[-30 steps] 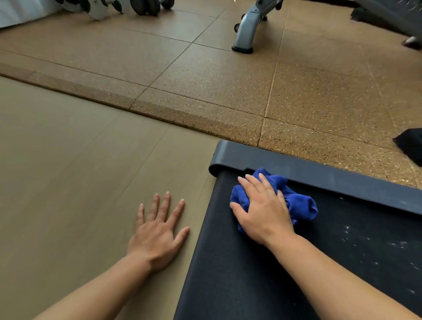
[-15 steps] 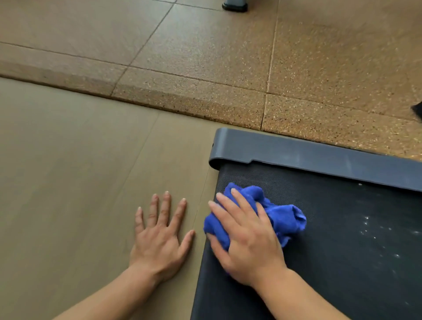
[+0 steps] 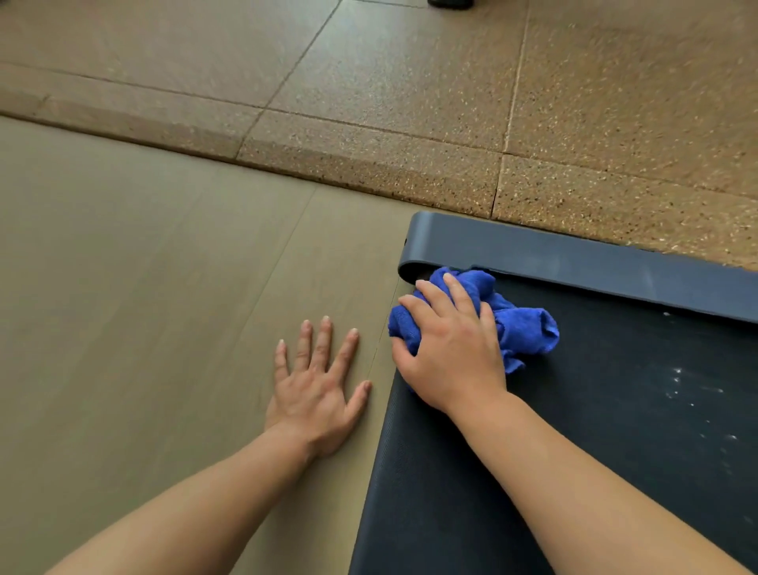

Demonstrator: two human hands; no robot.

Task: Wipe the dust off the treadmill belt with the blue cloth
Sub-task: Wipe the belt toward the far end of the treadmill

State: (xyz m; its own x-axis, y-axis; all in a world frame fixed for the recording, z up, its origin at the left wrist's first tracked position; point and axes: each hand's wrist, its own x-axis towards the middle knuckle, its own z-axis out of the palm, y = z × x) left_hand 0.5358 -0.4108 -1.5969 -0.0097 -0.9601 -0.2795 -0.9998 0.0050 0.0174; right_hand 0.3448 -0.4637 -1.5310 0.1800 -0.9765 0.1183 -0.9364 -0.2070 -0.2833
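Where the smooth tan floor gives way to speckled brown rubber tiles, the grey end cap of the treadmill runs across the far edge of the black belt, and the blue cloth is bunched right up against it in the belt's near-left corner, so the cap blocks any push further forward. White dust specks lie on the belt to the right of the cloth, well apart from it. At the top edge a dark foot of some equipment shows, too cropped to identify. The person's right hand presses down on the cloth, fingers curled loosely over its top and thumb tucked against its left side, gripping the wad against the belt. Their left hand rests flat on the tan floor just beside the belt's edge, fingers spread wide and holding nothing, the thumb near the belt but not touching it
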